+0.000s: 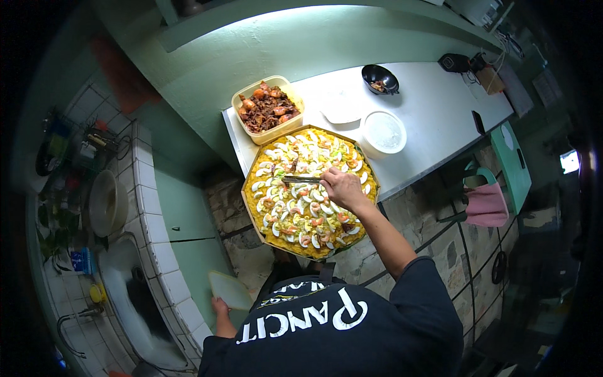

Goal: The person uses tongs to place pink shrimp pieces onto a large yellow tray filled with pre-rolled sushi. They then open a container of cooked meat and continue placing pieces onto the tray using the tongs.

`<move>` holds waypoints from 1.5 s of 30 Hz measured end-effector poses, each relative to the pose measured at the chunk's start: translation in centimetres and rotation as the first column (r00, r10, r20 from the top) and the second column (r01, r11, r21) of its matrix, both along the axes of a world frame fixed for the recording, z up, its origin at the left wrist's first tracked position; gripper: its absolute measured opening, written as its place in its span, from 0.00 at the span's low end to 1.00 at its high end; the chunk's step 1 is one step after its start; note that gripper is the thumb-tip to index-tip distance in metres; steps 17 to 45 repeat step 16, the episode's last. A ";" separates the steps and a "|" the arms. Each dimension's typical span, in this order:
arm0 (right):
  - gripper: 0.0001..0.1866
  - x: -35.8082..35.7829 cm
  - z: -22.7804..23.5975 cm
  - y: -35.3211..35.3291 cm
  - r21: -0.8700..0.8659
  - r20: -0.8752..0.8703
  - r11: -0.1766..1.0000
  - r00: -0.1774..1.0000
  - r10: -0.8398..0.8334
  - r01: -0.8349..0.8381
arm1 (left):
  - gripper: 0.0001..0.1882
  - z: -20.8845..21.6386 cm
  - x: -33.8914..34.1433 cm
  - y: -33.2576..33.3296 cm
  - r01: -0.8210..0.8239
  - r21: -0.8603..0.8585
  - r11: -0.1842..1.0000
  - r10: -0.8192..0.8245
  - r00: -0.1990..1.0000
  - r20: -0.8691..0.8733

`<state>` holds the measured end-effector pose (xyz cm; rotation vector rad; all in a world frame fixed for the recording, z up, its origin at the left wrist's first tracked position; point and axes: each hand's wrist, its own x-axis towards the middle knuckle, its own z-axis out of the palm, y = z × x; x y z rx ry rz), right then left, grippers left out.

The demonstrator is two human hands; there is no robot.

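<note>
A large octagonal tray [245, 200] is heaped with yellow noodles topped with sliced boiled egg, shrimp and chopped greens. Over its middle, my right hand [342, 187] grips a pair of metal tongs [300, 180], which point left just above the toppings. Whether the tips hold a piece of food is too small to tell. Down by my left side, my left hand [221, 308] is closed on the edge of a pale, flat rectangular piece [230, 291] that looks like a plastic lid. Behind the tray's left corner stands a cream plastic tub [268, 136] of dark brown and reddish meat pieces.
The tray rests on a white table [418, 94], overhanging its near edge. A round white-lidded tub [384, 132], a white dish [341, 112], a black bowl [380, 80] and a phone [478, 122] share the tabletop. A tiled sink counter [157, 234] runs along the left; a green chair [510, 164] stands right.
</note>
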<state>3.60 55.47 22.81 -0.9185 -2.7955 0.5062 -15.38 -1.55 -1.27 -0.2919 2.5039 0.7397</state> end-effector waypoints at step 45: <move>0.17 -17.8 0.9 13.0 0.136 -0.006 0.952 0.961 -0.276 0.274 | 0.19 0.3 -5.2 3.5 -0.076 0.065 0.995 0.076 0.997 -0.004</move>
